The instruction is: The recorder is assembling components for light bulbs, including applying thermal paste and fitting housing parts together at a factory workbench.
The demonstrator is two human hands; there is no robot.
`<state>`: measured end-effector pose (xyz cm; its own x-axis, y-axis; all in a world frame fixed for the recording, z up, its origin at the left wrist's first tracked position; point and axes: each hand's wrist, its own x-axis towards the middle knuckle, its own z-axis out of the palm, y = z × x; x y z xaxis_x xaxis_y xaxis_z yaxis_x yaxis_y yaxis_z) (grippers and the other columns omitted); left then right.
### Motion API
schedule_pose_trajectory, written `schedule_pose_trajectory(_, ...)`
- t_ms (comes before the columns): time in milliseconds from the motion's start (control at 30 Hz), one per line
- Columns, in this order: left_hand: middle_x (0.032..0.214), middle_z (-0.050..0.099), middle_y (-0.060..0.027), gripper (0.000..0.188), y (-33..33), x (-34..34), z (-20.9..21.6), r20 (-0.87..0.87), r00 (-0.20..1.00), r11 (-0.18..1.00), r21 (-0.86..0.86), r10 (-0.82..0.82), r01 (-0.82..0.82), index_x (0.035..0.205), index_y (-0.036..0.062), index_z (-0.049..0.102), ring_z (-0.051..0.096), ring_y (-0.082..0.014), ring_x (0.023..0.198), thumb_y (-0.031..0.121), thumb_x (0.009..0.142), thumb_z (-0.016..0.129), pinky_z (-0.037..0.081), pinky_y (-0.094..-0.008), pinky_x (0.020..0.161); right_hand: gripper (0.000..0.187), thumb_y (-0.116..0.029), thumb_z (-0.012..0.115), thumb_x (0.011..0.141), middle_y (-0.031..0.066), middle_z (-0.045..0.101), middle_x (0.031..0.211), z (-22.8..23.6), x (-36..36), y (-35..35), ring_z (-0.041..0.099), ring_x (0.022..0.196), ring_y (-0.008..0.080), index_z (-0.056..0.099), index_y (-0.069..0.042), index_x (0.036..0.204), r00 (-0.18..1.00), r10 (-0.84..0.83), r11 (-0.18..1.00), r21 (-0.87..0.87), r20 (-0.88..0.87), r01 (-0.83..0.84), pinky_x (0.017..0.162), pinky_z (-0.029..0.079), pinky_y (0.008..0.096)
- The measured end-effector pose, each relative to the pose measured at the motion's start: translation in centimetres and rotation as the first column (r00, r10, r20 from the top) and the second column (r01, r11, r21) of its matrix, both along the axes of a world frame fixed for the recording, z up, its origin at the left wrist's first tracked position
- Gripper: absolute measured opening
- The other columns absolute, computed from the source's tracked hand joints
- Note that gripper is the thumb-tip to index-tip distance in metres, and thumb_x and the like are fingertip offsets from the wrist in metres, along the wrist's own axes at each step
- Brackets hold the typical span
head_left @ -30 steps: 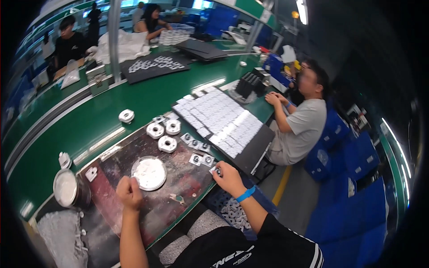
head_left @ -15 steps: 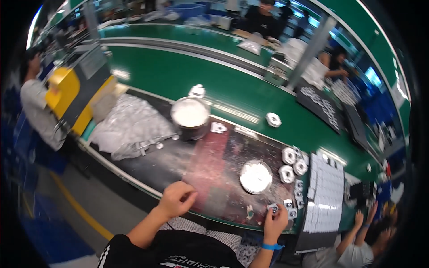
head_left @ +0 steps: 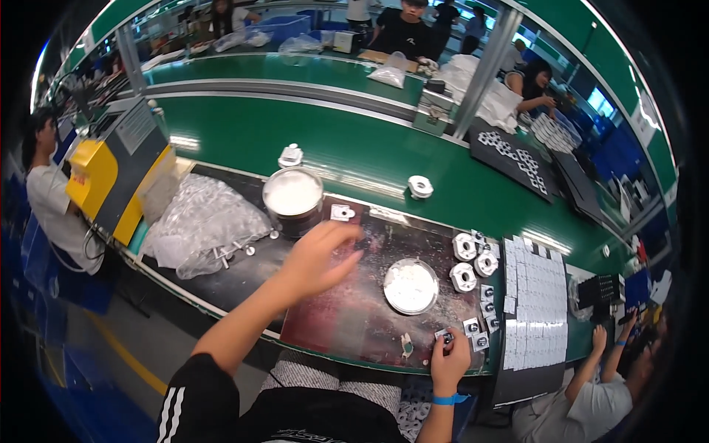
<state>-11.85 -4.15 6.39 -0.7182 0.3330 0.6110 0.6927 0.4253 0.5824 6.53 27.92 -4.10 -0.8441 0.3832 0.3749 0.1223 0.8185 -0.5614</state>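
Note:
My left hand (head_left: pixel 323 258) is over the dark red patch of the bench, its thumb and fingers apart with nothing visible between them. Just beyond its fingers lies a small white plate (head_left: pixel 342 213) with a hole. Close by stands a round pot (head_left: pixel 294 193) filled with white material. At the bench's near right, my right hand (head_left: pixel 450 360) pinches a small white square part with a dark centre (head_left: pixel 443 337). Similar square parts (head_left: pixel 480 341) lie right beside that hand. A round clear dish (head_left: pixel 411 286) of white pieces sits between both hands, farther in.
White round housings (head_left: pixel 464 247) cluster at the right, beside a black board (head_left: pixel 509 384) covered with white plates. A bag of clear plastic (head_left: pixel 203 225) lies left, near a yellow and grey machine (head_left: pixel 111 173). A green belt (head_left: pixel 369 159) runs behind. Co-workers sit around.
My left hand has moved forward and right, from the bench's near edge to over the red patch, and its fingers have spread. My right hand still pinches the square part. The view has shifted slightly.

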Motion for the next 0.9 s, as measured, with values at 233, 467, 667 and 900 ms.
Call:
schedule_pose_trajectory(233, 0.136, 0.057, -0.0199, 0.097, 15.2, -22.7, -7.2, 0.175, 0.972, 0.902, -0.425, 0.158, -0.07, 0.152, 0.0126, 0.045, 0.053, -0.0408, 0.129, 0.036, 0.069, 0.089, 0.045, -0.0552, 0.11, 0.021, -0.009, 0.075, 0.086, 0.0082, 0.055, 0.077, 0.1, 0.2, 0.4, 0.056, 0.065, 0.0262, 0.071, -0.006, 0.106, 0.999, -0.028, 1.0, -0.011, -0.023, 0.027, 0.06, 0.046, 0.0402)
schedule_pose_trajectory(467, 0.147, 0.054, -0.0218, 0.1, 15.5, -29.7, -8.9, 0.373, 0.924, 0.82, -0.553, 0.086, 0.146, 0.155, 0.0254, 0.046, 0.058, -0.0399, 0.131, 0.042, 0.069, 0.094, 0.049, -0.0495, 0.11, 0.02, -0.012, 0.078, 0.085, 0.0074, 0.056, 0.074, 0.0, 0.2, -0.2, 0.058, 0.063, 0.0271, 0.072, -0.007, 0.104, 0.999, -0.032, 0.998, -0.058, -0.018, 0.031, 0.057, 0.046, 0.0418)
schedule_pose_trajectory(667, 0.112, 0.071, -0.0095, 0.062, 14.4, -16.6, -3.7, 0.761, 0.387, 0.854, 0.475, -0.521, 0.215, 0.133, 0.0058, 0.06, 0.068, -0.0132, 0.082, 0.058, 0.1, 0.066, 0.055, -0.0266, 0.067, 0.028, -0.01, 0.079, 0.084, 0.0077, 0.055, 0.077, -0.6, 0.8, 0.8, 0.058, 0.066, 0.0268, 0.072, -0.006, 0.11, 1.0, -0.023, 0.996, -0.081, 0.004, 0.023, 0.059, 0.046, 0.0415)
schedule_pose_trajectory(900, 0.097, 0.069, -0.0251, 0.108, 6.5, 6.3, -5.6, 0.438, -0.242, 0.476, 0.869, -0.866, -0.132, 0.143, -0.0065, 0.053, 0.052, -0.0136, 0.052, 0.086, 0.097, 0.02, 0.041, -0.0228, 0.049, 0.035, -0.007, 0.074, 0.085, 0.0025, 0.047, 0.087, 3.3, 1.4, -1.3, 0.045, 0.071, 0.0143, 0.067, -0.002, 0.119, 0.95, 0.143, 0.864, -0.433, -0.277, -0.257, 0.062, 0.039, 0.0289)
